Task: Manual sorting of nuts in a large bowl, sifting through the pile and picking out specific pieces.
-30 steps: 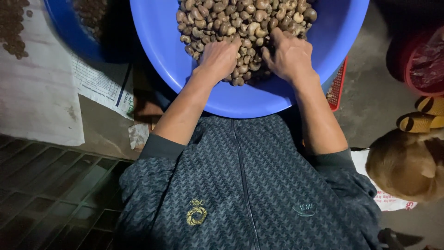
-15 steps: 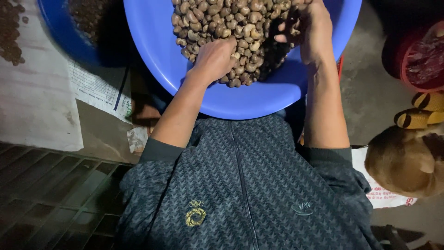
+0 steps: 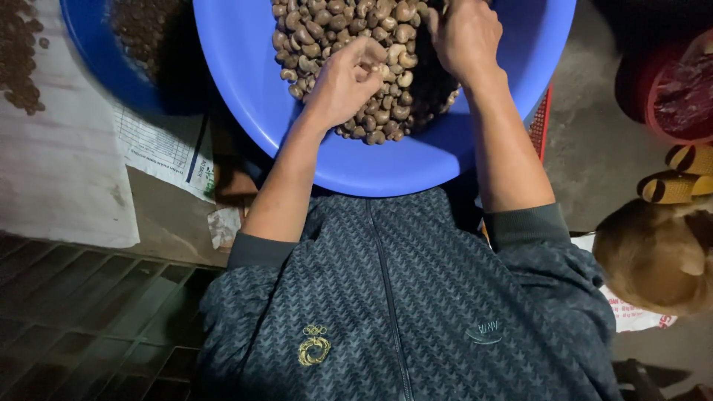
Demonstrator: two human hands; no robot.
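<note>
A large blue plastic basin [image 3: 245,89] rests against my lap and holds a heap of pale brown cashew nuts [image 3: 334,30]. My left hand [image 3: 343,80] is raised a little above the near side of the heap, its fingers curled around a few nuts. My right hand [image 3: 462,33] lies on the far right of the heap. Its fingertips are buried among the nuts at the frame's top edge, so its grip is hidden. A dark hollow shows in the heap between the two hands.
A darker blue basin [image 3: 93,70] with dark nuts stands at the top left, beside a white sheet [image 3: 59,156] and printed paper [image 3: 167,145]. A red basket [image 3: 541,126] lies under the basin. Right: a red tub [image 3: 679,89], a tan furry shape [image 3: 653,256]. A floor grate [image 3: 89,319] lies lower left.
My right hand left the near side of the heap, lifted, and now sits on its far right. My left hand rose off the nuts with its fingers curled. The basin shifted slightly left.
</note>
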